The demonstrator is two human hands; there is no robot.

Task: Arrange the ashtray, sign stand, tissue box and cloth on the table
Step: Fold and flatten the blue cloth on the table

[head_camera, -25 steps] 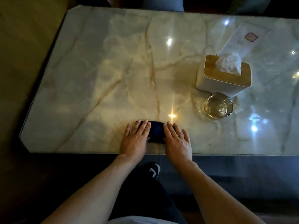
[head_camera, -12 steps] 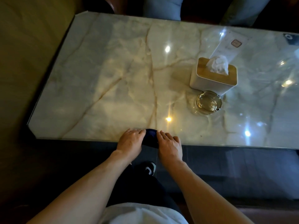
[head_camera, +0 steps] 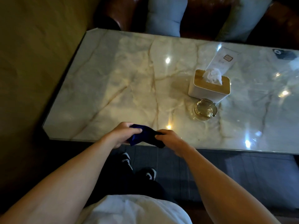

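At the near edge of the glossy veined marble table (head_camera: 113, 88), the soft dark-blue cloth (head_camera: 142, 135), earlier pressed flat, is now bunched and lifted, pinched by left hand (head_camera: 123, 135) and right hand (head_camera: 169, 139).

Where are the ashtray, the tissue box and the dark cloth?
ashtray (head_camera: 205, 109): head view, middle of the glass bowl.
tissue box (head_camera: 204, 91): head view, white front wall.
cloth (head_camera: 148, 132): head view, blue fold between the two hands.
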